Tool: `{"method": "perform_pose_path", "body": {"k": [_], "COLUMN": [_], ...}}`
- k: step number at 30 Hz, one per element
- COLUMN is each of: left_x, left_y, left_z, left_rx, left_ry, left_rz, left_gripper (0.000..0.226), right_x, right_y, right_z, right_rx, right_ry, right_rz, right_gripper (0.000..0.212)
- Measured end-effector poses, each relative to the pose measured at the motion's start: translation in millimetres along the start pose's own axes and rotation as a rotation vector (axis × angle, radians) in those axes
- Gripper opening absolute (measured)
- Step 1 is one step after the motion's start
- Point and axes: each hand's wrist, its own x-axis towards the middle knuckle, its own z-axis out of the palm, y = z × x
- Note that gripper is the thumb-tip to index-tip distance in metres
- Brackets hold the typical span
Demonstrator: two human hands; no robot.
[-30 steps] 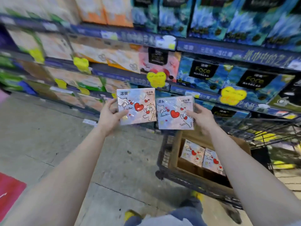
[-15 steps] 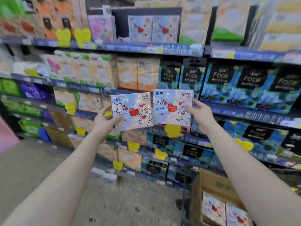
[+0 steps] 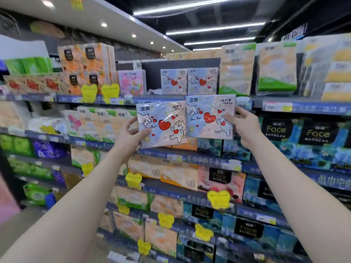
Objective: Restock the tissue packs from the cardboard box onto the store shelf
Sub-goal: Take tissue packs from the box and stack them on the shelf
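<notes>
Tissue pack, pastel heart-print plastic, pinched in my left hand; twin pack in right hand; fronts outward to match shelved packs.

Store aisle. Multi-tier shelving fills the view behind the grip, with blue edge rails on every tier. Dark back panel on the top tier, just above the grip. Yellow heart-shaped tags clipped to the rails below and left of it. Black-and-blue "Face" packs stacked to the right. White soffit with recessed spots up-left; dark ceiling with strip lights up-right. Grey floor far lower-left.
</notes>
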Motion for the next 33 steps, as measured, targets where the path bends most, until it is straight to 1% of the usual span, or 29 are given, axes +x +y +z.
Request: {"method": "perform_pose_path", "body": {"k": [3, 7, 10, 12, 15, 16, 17, 20, 21, 23, 24, 25, 28, 31, 33], "left_x": [47.9, 107.6, 150.6, 176.5, 212.0, 222.3, 228.8, 244.6, 250.8, 263.7, 271.7, 282.5, 302.7, 323.8, 341.7], "left_y": [15.9, 35.4, 41.7, 43.7, 40.8, 40.0, 41.7, 49.9, 50.9, 49.0, 45.6, 39.9, 33.3, 33.7, 35.9], "left_z": [1.8, -4.5, -13.4, -23.2, -40.4, -45.5, -48.8, -55.8, -58.4, -62.6, -65.1, -69.2, -77.7, -85.0, -91.1], "left_rx": [-0.008, 0.002, -0.006, -0.008, -0.038, -0.047, -0.047, -0.066, -0.07, -0.068, -0.07, -0.065, -0.072, -0.058, -0.061], "left_ry": [-0.024, 0.001, 0.025, 0.044, 0.103, 0.112, 0.12, 0.123, 0.117, 0.116, 0.113, 0.118, 0.082, 0.035, 0.03], "left_rz": [0.062, 0.13, 0.151, 0.152, 0.143, 0.15, 0.153, 0.186, 0.193, 0.192, 0.192, 0.188, 0.208, 0.245, 0.272], "left_gripper": [0.074, 0.071, 0.074, 0.081, 0.107, 0.111, 0.111, 0.091, 0.088, 0.095, 0.097, 0.093, 0.084, 0.069, 0.063], "right_x": [42.9, 100.0, 139.2, 163.2, 195.3, 206.0, 215.3, 238.0, 245.9, 257.5, 261.9, 266.0, 281.3, 287.2, 293.8], "right_y": [-16.3, -31.5, -37.5, -41.7, -43.0, -42.5, -42.2, -43.6, -42.8, -38.8, -36.0, -32.4, -16.5, -5.4, 3.0], "right_z": [13.1, 32.6, 51.8, 67.1, 94.0, 103.1, 112.4, 144.9, 156.1, 179.3, 190.9, 202.0, 235.5, 257.1, 264.5], "right_rx": [0.013, 0.038, 0.03, 0.008, -0.034, -0.051, -0.077, -0.12, -0.11, -0.143, -0.184, -0.226, -0.298, -0.328, -0.342], "right_ry": [0.019, 0.03, 0.018, 0.029, 0.053, 0.074, 0.091, 0.104, 0.098, 0.1, 0.103, 0.107, 0.124, 0.168, 0.197], "right_rz": [-0.056, -0.117, -0.149, -0.169, -0.194, -0.196, -0.198, -0.183, -0.17, -0.157, -0.154, -0.164, -0.182, -0.12, -0.09], "right_gripper": [0.045, 0.027, 0.03, 0.03, 0.03, 0.032, 0.034, 0.034, 0.038, 0.041, 0.035, 0.03, 0.035, 0.05, 0.05]}}
